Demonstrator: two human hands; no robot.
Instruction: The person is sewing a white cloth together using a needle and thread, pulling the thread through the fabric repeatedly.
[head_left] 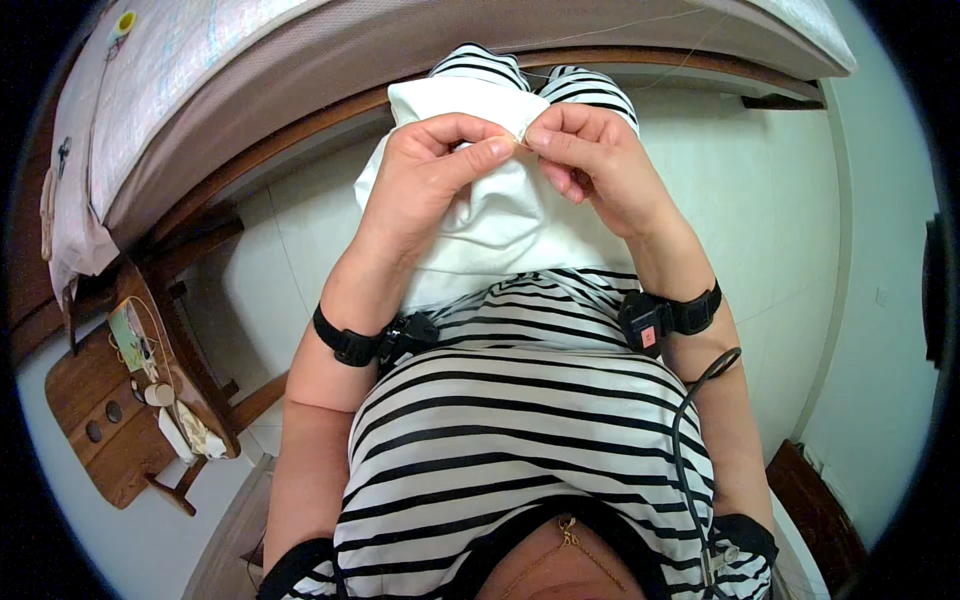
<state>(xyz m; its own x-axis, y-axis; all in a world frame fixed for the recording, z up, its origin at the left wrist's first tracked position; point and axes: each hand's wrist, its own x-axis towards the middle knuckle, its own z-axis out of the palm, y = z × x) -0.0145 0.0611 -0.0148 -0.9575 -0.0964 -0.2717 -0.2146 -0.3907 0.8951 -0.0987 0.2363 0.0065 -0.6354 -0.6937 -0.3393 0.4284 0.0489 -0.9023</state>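
Observation:
A white cloth lies draped over my lap, rumpled in the middle, its far edge raised between my hands. My left hand is closed, pinching that edge between thumb and forefinger. Close against it, my right hand is also closed, thumb and forefinger pressed together at the same spot. Whatever small thing sits in the right fingertips is too small to make out. The other right fingers curl loosely beneath. A fine pale thread runs over the bed's side beyond my hands.
Ahead stands a bed with a wooden frame. A yellow spool and small dark scissors lie on its left part. To my left, a wooden chair holds a cup-like white thing and cloth scraps. A wall rises at right.

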